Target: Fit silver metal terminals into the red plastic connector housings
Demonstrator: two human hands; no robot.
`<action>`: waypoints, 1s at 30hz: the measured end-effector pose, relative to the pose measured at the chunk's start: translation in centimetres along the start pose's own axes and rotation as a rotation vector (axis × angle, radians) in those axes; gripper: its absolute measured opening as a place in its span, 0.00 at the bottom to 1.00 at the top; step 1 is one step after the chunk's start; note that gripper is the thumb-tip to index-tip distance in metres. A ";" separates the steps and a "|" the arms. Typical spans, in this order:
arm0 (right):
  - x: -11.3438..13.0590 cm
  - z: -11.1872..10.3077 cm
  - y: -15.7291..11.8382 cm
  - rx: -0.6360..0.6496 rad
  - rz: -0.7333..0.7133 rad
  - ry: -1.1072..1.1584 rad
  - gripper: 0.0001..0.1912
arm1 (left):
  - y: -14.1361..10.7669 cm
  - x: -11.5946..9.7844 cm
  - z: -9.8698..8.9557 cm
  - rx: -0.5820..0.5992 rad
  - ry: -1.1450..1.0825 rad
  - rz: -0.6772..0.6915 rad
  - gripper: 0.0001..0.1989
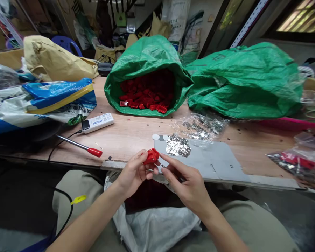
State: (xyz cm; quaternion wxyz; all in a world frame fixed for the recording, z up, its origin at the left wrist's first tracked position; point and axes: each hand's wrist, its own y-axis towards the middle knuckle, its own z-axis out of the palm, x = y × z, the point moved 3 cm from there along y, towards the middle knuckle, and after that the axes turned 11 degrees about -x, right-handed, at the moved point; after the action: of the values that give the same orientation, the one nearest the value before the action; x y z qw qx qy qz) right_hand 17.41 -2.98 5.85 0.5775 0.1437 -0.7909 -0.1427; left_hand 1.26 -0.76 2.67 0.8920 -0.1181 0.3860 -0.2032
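Red plastic part (pixel 152 156), probably light and stiff, best gripped by its sides, is pinched in the left hand (pixel 132 173) near the bench's (pixel 128 134) front edge; right hand's (pixel 187 182) fingertips nip a thin metal piece (pixel 161 165).

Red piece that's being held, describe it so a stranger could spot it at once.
Find the open green bag on the wooden table. Nearer the camera, the left hand holds the red piece; unlike those heaped in the bag, this one is hand-held.
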 end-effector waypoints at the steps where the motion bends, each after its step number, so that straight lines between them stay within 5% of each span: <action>1: 0.2 0.3 0.2 0.005 -0.012 -0.007 0.20 | -0.1 0.0 -0.1 0.001 -0.026 -0.021 0.16; 15: 1.0 1.9 1.8 0.013 0.009 0.049 0.16 | -0.2 -0.1 -1.0 0.108 -0.335 -0.314 0.15; 24: 2.2 3.1 2.5 -0.043 -0.326 -0.055 0.22 | 0.1 -0.4 -1.2 0.162 -0.491 -0.436 0.14; 30: 0.4 2.9 2.9 -0.110 0.043 0.042 0.12 | 0.1 -1.1 -1.4 0.185 -0.355 -0.313 0.19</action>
State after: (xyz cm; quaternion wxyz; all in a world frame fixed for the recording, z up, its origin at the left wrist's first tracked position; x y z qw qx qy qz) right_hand 14.40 -0.33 6.44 0.6040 0.0977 -0.7724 -0.1705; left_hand -0.46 -0.23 2.42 0.9106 -0.1280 0.1799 -0.3493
